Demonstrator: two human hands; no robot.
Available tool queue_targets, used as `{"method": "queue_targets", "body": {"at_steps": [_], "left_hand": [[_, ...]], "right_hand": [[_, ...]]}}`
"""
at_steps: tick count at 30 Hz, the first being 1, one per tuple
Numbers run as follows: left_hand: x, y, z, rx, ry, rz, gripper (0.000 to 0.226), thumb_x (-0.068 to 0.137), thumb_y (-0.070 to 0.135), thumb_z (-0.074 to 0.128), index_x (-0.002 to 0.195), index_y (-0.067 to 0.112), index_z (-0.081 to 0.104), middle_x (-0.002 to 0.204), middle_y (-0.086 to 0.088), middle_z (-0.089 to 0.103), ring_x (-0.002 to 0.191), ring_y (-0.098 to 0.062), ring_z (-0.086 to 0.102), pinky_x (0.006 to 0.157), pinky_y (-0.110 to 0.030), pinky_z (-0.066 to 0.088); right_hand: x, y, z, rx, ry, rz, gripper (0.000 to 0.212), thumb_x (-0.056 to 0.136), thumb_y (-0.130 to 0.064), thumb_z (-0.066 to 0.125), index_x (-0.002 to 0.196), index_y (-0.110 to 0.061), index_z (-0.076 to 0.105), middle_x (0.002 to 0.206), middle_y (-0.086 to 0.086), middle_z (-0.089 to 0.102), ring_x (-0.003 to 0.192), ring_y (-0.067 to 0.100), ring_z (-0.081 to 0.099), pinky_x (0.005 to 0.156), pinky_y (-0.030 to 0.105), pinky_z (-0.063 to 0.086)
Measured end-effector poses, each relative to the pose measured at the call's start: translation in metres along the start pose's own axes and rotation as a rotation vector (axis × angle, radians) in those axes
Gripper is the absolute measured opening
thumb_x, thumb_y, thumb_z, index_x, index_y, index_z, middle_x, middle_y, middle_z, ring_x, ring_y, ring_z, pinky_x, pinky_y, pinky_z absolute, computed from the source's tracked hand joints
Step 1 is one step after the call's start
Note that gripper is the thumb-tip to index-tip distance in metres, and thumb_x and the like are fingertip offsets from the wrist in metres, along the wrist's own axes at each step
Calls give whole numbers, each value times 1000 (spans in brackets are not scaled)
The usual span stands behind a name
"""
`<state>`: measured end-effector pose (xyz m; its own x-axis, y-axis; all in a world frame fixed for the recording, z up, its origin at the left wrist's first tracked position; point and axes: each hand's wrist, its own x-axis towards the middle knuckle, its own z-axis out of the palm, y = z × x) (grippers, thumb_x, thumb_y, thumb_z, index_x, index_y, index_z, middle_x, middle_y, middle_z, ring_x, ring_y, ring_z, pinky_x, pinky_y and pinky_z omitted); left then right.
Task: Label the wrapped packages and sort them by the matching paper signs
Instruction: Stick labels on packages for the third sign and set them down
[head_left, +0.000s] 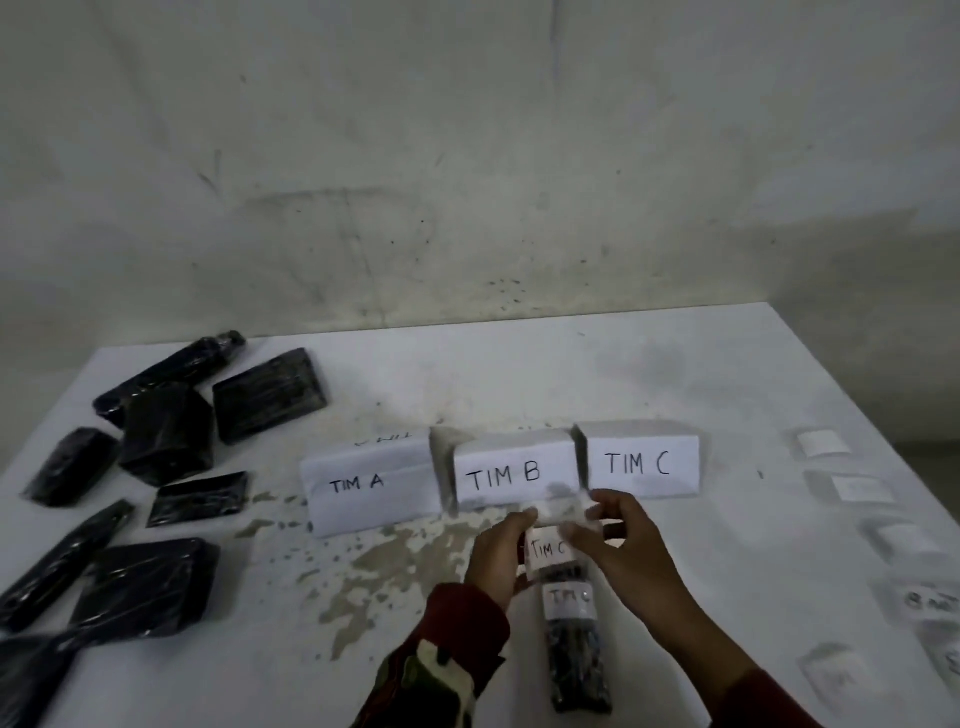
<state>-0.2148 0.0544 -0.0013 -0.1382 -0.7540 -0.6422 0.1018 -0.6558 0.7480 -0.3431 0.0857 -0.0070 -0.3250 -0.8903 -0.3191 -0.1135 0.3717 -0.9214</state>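
Three folded paper signs stand in a row on the white table: TIM A, TIM B, TIM C. In front of TIM B and TIM C, my left hand and my right hand pinch a blurred white label piece between them. Under it sits a package with a TIM C label. Nearer to me lies a long black wrapped package, also labelled TIM C.
Several black wrapped packages without labels lie scattered over the table's left side. Loose white labels lie along the right edge, one with writing. A stained wall rises behind the table.
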Motion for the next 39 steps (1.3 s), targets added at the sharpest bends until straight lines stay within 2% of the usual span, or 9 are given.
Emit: {"method": "queue_targets", "body": {"at_steps": [3, 8, 11, 15, 20, 23, 29, 33, 39], "left_hand": [[3, 4, -20, 9, 4, -48, 27, 89, 29, 50, 68, 18, 61, 58, 2, 61, 64, -12, 55, 56, -22, 41], [6, 10, -64, -2, 50, -72, 30, 91, 33, 47, 72, 17, 64, 67, -2, 63, 66, -15, 56, 59, -24, 41], [10, 17, -102, 0, 133, -23, 27, 91, 27, 49, 74, 14, 65, 68, -1, 65, 64, -14, 58, 58, -23, 39], [16, 19, -164, 91, 418, 223, 9, 88, 9, 55, 83, 7, 61, 78, -11, 62, 66, -19, 58, 50, -15, 43], [16, 25, -242, 428, 797, 418, 23, 84, 7, 61, 106, 2, 62, 108, -20, 60, 99, -33, 55, 83, -33, 43], [16, 29, -286, 704, 994, 311, 40, 82, 10, 61, 122, 7, 55, 130, -22, 48, 120, -38, 42, 100, -45, 33], [19, 33, -334, 829, 944, 4, 77, 79, 39, 66, 140, 12, 28, 148, -17, 23, 135, -38, 20, 109, -52, 18], [22, 31, -354, 682, 873, -48, 97, 68, 48, 74, 141, 8, 25, 144, -20, 34, 131, -39, 34, 108, -51, 28], [24, 34, -373, 518, 783, -145, 113, 42, 63, 81, 129, 2, 44, 131, -19, 52, 118, -38, 50, 102, -52, 38]], "right_hand": [[-2, -6, 21, 67, -121, 51, 34, 78, -7, 70, 105, -20, 56, 95, -1, 61, 85, 11, 62, 54, 10, 50], [-4, -12, 62, 23, -69, 49, 29, 79, 1, 66, 95, -22, 58, 93, 8, 67, 89, 24, 66, 75, 34, 56], [-2, -16, 80, 36, -61, 40, 32, 80, 2, 64, 95, -25, 57, 98, 9, 66, 88, 20, 65, 70, 26, 54], [1, -20, 108, 34, -61, 36, 30, 81, 2, 63, 91, -25, 56, 101, 10, 64, 79, 12, 61, 50, 7, 46], [-4, -21, 142, 61, -108, 69, 28, 82, 0, 63, 87, -28, 57, 102, 10, 65, 79, 10, 63, 53, 15, 48], [-8, -23, 160, 75, -127, 72, 28, 82, -1, 64, 89, -28, 58, 107, 11, 63, 85, 14, 63, 63, 23, 48], [-14, -31, 182, 70, -149, 58, 30, 80, -1, 66, 89, -28, 57, 108, 14, 62, 93, 23, 62, 64, 23, 46], [-18, -33, 186, 58, -150, 75, 30, 81, -1, 65, 90, -28, 57, 107, 14, 62, 89, 21, 62, 63, 23, 47], [-19, -35, 189, 33, -142, 72, 30, 80, -3, 66, 90, -30, 56, 105, 12, 62, 94, 23, 62, 65, 23, 47]]}}
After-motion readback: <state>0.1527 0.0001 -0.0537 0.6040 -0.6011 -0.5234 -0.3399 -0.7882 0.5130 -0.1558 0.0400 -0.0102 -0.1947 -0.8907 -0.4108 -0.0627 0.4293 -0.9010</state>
